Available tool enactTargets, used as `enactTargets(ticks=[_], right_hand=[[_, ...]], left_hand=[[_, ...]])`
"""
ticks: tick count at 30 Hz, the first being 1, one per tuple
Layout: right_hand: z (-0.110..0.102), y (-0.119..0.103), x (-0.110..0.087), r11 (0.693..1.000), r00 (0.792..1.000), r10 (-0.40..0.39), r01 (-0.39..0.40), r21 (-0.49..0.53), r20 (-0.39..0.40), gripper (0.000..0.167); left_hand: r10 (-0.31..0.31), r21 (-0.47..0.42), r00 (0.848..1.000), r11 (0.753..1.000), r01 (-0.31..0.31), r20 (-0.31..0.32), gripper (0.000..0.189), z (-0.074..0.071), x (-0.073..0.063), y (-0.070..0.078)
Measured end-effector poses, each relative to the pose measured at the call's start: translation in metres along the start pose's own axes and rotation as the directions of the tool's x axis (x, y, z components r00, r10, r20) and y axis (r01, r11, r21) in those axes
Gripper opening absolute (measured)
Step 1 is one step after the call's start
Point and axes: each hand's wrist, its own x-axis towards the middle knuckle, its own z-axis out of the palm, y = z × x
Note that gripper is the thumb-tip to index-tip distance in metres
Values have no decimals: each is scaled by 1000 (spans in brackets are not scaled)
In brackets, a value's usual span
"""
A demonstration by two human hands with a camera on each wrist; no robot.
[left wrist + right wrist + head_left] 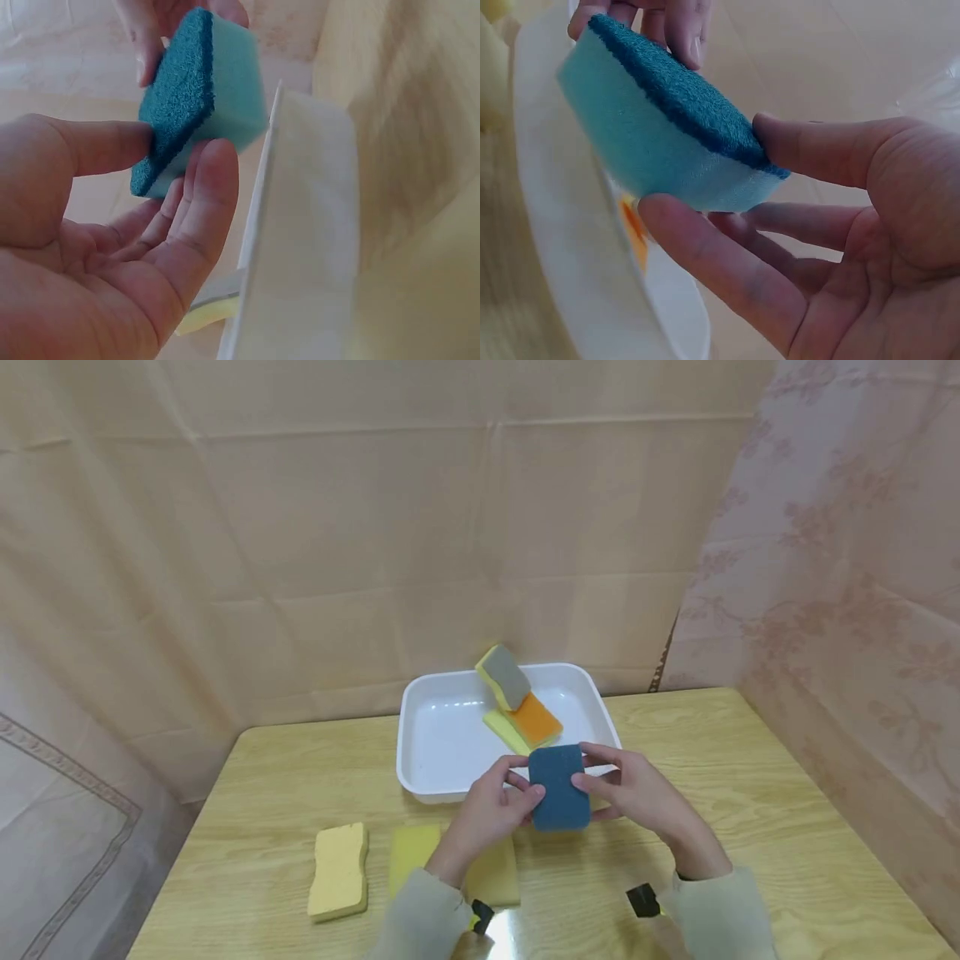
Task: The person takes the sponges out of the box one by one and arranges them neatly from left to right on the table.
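Observation:
A scouring sponge [559, 788] with a dark blue-green scrub face and a pale turquoise foam body is held up in front of the white tray [427, 797]. My left hand [497, 806] pinches one side of it, thumb on the scrub face and fingers behind the foam. On the opposite side my right hand [637, 789] grips it the same way. Both wrist views show the thick foam layer of the sponge [240, 82] between thumbs and fingers. Inside the tray lie a grey-and-yellow sponge [504, 677], an orange sponge [536, 720] and a light yellow-green one [507, 732].
A wavy-sided yellow sponge [339, 871] lies on the wooden table [750, 793] at the left. Two flat yellow pieces [414, 852] lie partly under my left forearm. Beige cloth [450, 527] hangs behind the table, with patterned cloth [862, 610] on the right.

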Motion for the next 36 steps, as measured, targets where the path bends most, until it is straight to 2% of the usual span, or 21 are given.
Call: enactTargets(ticks=[7,12,18,24,31,36], right_hand=[[9,15,-12,1000,999,27,-28,-7,-47,61],[17,25,-17,998,995,67,-66,17,-77,58],[24,42,-21,997,994,78,-76,24,-77,56],[27,50,-23,996,993,86,-87,-8,-80,54],[28,57,-22,987,983,154,-158,-34,-98,49],[31,58,-19,983,979,174,-179,-38,-103,49]], left_hand=[[-27,-30,999,999,26,-26,49,16,-15,-11],[-39,1,999,999,39,-28,51,21,-22,-17],[-46,36,999,998,47,-21,51,27,-30,-27],[-81,55,996,995,82,-22,53,33,-35,-30],[-59,28,998,998,58,15,51,39,-39,-34],[-68,84,998,994,69,-19,53,39,-44,-34]])
